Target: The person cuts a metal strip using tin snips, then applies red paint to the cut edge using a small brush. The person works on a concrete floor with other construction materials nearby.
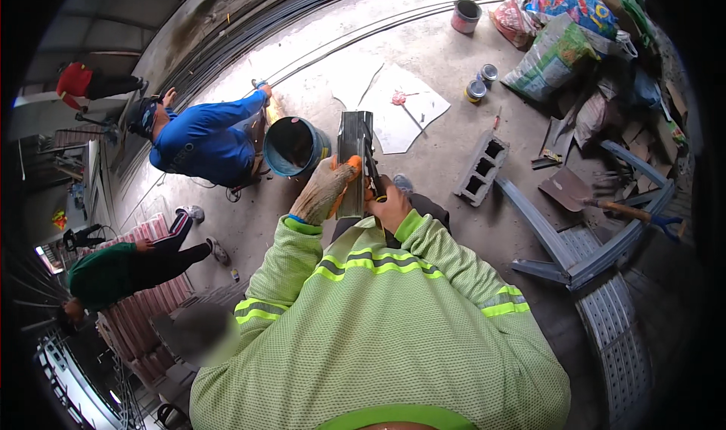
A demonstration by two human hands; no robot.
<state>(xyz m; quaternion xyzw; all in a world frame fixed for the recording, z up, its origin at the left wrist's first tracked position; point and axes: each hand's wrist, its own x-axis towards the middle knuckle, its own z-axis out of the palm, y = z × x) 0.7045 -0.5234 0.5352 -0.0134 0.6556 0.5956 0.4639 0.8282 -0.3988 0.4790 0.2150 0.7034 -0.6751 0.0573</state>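
My left hand (327, 190), in a pale work glove with orange fingertips, grips a bundle of grey metal channel strips (352, 136) in front of my body. My bare right hand (391, 207) is closed around a dark hand tool (373, 179) with a bit of yellow at its handle, held against the strips' right side. The tool's exact kind is hard to make out. Just left of the strips stands a blue bucket (288, 167) with a dark inside. Beyond the strips, a white sheet (423, 101) with a red-stained stick (413, 117) lies on the floor.
A person in blue (203, 149) crouches at the left near long metal bars (227, 71); sparks show there. People in green (106, 275) and red (74, 86) are farther left. At right are a hollow block (482, 169), paint cans (476, 90), a shovel (567, 189), a steel frame (541, 229) and sacks (548, 59).
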